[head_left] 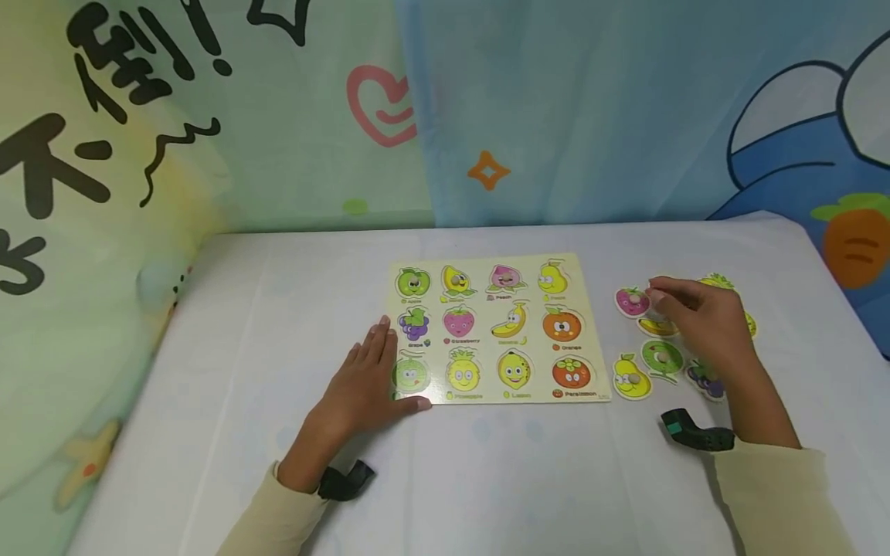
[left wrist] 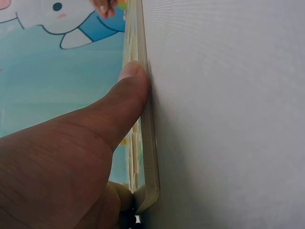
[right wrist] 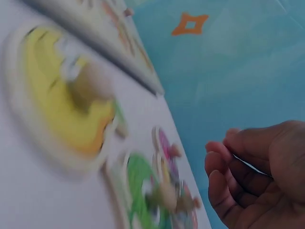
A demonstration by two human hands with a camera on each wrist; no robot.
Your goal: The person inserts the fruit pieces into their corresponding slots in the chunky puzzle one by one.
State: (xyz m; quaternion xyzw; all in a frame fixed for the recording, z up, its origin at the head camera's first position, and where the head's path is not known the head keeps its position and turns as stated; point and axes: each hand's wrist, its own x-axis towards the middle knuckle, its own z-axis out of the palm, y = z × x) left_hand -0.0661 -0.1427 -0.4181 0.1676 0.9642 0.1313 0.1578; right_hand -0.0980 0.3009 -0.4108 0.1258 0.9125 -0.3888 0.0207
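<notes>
Pink fruit piece (head_left: 631,303) is lying just left of the fingertips of the right hand (head_left: 705,313), the nearer hand; its rounded outline is giving no clear long axis; those fingers are curling loosely, nothing showing in the grip; left hand (head_left: 367,377) is resting, fingers straight, at the left edge of the fruit board (head_left: 487,315), well apart from the piece.

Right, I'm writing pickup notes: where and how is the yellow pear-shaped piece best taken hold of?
Pinch its knob, probably from above and the person's side: the yellow pear-shaped piece lies flat, the knob stands out from its face, and the green piece sits close on its right.
</notes>
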